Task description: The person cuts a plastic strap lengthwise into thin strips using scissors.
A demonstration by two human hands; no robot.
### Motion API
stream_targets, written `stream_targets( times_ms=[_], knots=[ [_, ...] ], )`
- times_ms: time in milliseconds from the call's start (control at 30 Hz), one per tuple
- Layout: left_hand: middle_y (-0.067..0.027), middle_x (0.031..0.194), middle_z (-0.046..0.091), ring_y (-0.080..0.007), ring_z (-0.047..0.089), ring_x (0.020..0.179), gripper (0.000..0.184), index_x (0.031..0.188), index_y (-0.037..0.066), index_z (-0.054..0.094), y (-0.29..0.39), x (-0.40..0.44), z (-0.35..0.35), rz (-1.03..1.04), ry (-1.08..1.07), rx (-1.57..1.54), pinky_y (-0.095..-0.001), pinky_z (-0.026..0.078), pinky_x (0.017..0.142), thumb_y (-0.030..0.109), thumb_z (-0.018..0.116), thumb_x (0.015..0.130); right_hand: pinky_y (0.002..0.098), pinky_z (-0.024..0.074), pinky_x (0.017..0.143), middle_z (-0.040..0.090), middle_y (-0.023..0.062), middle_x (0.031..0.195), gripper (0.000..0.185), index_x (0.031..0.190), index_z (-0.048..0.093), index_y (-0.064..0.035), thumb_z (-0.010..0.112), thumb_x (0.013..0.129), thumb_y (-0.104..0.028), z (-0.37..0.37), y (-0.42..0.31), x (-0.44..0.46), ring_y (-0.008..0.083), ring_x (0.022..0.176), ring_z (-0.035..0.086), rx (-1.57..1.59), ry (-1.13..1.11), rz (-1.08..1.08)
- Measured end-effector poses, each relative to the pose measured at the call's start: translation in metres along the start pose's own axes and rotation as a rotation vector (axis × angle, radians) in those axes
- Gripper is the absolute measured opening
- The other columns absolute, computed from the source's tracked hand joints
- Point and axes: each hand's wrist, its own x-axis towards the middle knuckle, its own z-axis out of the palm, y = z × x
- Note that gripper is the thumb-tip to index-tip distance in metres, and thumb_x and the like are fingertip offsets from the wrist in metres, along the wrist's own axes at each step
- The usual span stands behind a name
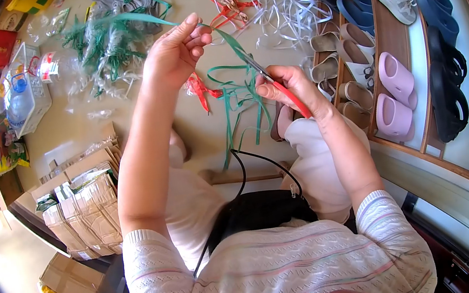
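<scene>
My left hand [176, 50] pinches a green ribbon [232, 42] between thumb and fingers, raised above the floor. One part of the ribbon runs back to the left toward a tangled green heap [112, 41]. The other stretches right, to the scissors. My right hand [293, 87] is closed round the red-handled scissors [291, 99], whose blades point up and left and meet the ribbon. Whether the blades are apart is too small to tell. Below them, loose green ribbon pieces [234, 98] lie on the floor between my feet. Beside them is a small red bundle [201, 90].
White strips [286, 4] and a red-orange bundle [225, 1] lie ahead on the floor. A shoe rack [395, 34] with several pairs stands on the right. Cardboard boxes [84, 209], a white crate [29, 91] and a plastic bottle [58, 66] are on the left.
</scene>
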Motion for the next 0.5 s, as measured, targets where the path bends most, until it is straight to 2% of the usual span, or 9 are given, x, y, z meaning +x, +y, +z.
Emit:
stream_targets(
  times_ms=[67, 267, 367, 467, 500],
  knots=[
    [-0.0056, 0.075, 0.059, -0.0136, 0.058, 0.067, 0.023, 0.092, 0.001, 0.057, -0.006, 0.004, -0.003, -0.026, 0.024, 0.046, -0.0182, 0.041, 0.048, 0.022, 0.061, 0.083, 0.0168, 0.0358, 0.052, 0.051, -0.0058, 0.067, 0.022, 0.084, 0.059, -0.0032, 0.069, 0.078, -0.022, 0.001, 0.005, 0.002, 0.0017, 0.058, 0.041, -0.087, 0.042, -0.086],
    [-0.0034, 0.073, 0.059, -0.0128, 0.057, 0.060, 0.020, 0.094, -0.001, 0.059, -0.011, 0.004, -0.003, -0.043, 0.049, 0.226, -0.0197, 0.041, 0.045, 0.014, 0.063, 0.081, 0.0188, 0.0420, 0.063, 0.055, -0.0040, 0.071, 0.022, 0.087, 0.060, -0.0011, 0.071, 0.076, -0.015, 0.006, -0.001, 0.000, 0.0021, 0.066, 0.046, -0.314, 0.077, -0.060],
    [-0.0044, 0.075, 0.059, -0.0125, 0.057, 0.057, 0.022, 0.096, -0.002, 0.058, 0.001, -0.001, 0.002, -0.018, 0.031, 0.398, -0.0196, 0.041, 0.045, 0.010, 0.064, 0.080, 0.0191, 0.0426, 0.064, 0.056, -0.0039, 0.071, 0.021, 0.087, 0.059, -0.0004, 0.070, 0.076, -0.015, 0.005, 0.001, -0.001, 0.0019, 0.067, 0.048, -0.287, 0.077, -0.059],
    [-0.0065, 0.078, 0.061, -0.0143, 0.062, 0.064, 0.021, 0.099, -0.002, 0.058, 0.012, -0.003, -0.002, -0.042, -0.068, 0.416, -0.0191, 0.048, 0.051, 0.003, 0.061, 0.080, 0.0190, 0.0427, 0.064, 0.057, -0.0035, 0.073, 0.020, 0.086, 0.059, -0.0008, 0.069, 0.077, -0.015, 0.004, -0.005, -0.003, 0.0021, 0.068, 0.049, -0.334, 0.020, -0.002],
    [-0.0069, 0.079, 0.061, -0.0149, 0.063, 0.066, 0.021, 0.100, -0.002, 0.058, 0.013, -0.003, -0.003, -0.043, -0.092, 0.420, -0.0190, 0.049, 0.052, 0.002, 0.061, 0.080, 0.0189, 0.0427, 0.064, 0.057, -0.0036, 0.073, 0.020, 0.087, 0.059, -0.0011, 0.069, 0.077, -0.016, 0.004, -0.002, -0.002, 0.0022, 0.067, 0.049, -0.252, 0.011, 0.003]
  ],
)
